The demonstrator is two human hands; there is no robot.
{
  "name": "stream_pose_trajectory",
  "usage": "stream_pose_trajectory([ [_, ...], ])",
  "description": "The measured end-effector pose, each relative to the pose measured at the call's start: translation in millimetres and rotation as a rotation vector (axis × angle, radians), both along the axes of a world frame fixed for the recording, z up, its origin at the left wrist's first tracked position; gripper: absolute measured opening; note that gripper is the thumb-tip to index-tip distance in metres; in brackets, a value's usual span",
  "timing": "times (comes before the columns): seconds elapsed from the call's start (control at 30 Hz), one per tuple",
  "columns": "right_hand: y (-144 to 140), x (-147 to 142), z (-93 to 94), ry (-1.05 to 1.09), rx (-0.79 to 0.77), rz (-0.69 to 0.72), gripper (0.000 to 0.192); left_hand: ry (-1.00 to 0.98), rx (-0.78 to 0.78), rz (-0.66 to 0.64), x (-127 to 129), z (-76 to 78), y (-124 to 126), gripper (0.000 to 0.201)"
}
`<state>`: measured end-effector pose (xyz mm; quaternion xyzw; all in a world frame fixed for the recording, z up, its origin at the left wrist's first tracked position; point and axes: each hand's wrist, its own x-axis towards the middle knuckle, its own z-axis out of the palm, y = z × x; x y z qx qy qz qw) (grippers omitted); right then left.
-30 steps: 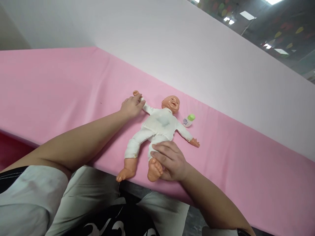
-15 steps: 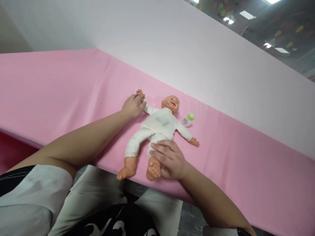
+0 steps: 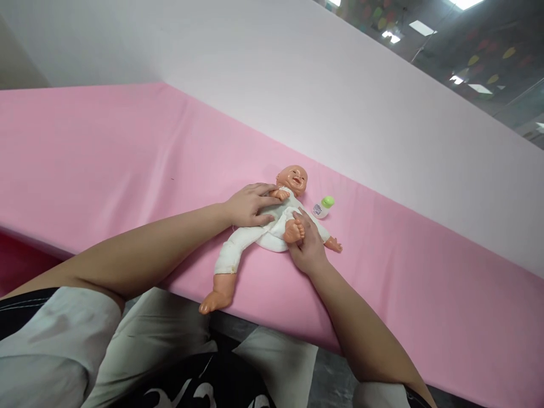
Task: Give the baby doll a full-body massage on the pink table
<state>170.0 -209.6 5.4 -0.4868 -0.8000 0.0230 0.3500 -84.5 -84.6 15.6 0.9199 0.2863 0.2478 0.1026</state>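
Note:
A baby doll (image 3: 255, 235) in a white suit lies on its back on the pink cloth-covered table (image 3: 106, 147). My left hand (image 3: 249, 204) holds the doll's arm folded across its chest. My right hand (image 3: 306, 243) grips the doll's leg, bent up so the bare foot rests over the belly. The doll's other leg stretches toward the table's near edge. Its other arm lies out to the right. A small white bottle with a green cap (image 3: 323, 207) lies just right of the doll's head.
A pale wall panel (image 3: 340, 102) rises behind the table. The table's near edge runs just above my lap (image 3: 170, 362). Pink cloth stretches to the left and to the right of the doll.
My left hand brought the doll's outstretched arm in over its chest. My right hand lifted the doll's leg from the table edge and folded it up onto the belly.

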Motion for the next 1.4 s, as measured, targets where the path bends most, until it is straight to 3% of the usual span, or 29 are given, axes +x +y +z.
stream_pose_trajectory([
  [0.23,-10.7,-7.2,4.0,-0.068,0.155,0.101,0.062,-0.155,-0.050,0.131,-5.5,-2.3,4.0,0.064],
  [0.43,-38.0,-30.9,18.1,-0.220,0.306,0.241,0.056,-0.360,-0.182,0.477,-24.4,-10.6,32.6,0.064],
  [0.53,-50.9,-39.5,21.5,-0.278,0.268,0.356,0.043,-0.336,-0.283,0.676,-35.7,-12.1,45.6,0.057],
  [0.67,-58.9,-46.0,18.1,-0.396,0.184,0.505,0.033,-0.250,-0.303,0.773,-44.2,-14.4,53.9,0.052],
  [0.87,-57.1,-51.4,15.6,-0.396,0.110,0.553,0.050,-0.124,-0.265,0.869,-43.5,-20.8,55.3,0.057],
  [1.0,-45.6,-38.5,15.8,-0.167,0.077,0.590,0.062,-0.124,-0.202,0.899,-38.5,-21.8,49.9,0.054],
  [1.07,-34.4,-26.1,13.2,-0.017,0.073,0.520,0.063,-0.145,-0.122,0.873,-33.1,-20.7,43.9,0.055],
  [1.2,-9.3,-3.5,7.7,0.085,-0.059,0.134,0.041,-0.231,-0.017,0.655,-14.9,-13.0,24.3,0.054],
  [1.3,2.9,2.7,8.4,0.019,-0.262,-0.153,0.040,-0.272,-0.128,0.443,5.3,-2.7,7.9,0.054],
  [1.4,10.0,2.0,12.4,-0.104,-0.372,-0.342,0.046,-0.171,-0.267,0.405,27.4,6.2,-2.6,0.053],
])
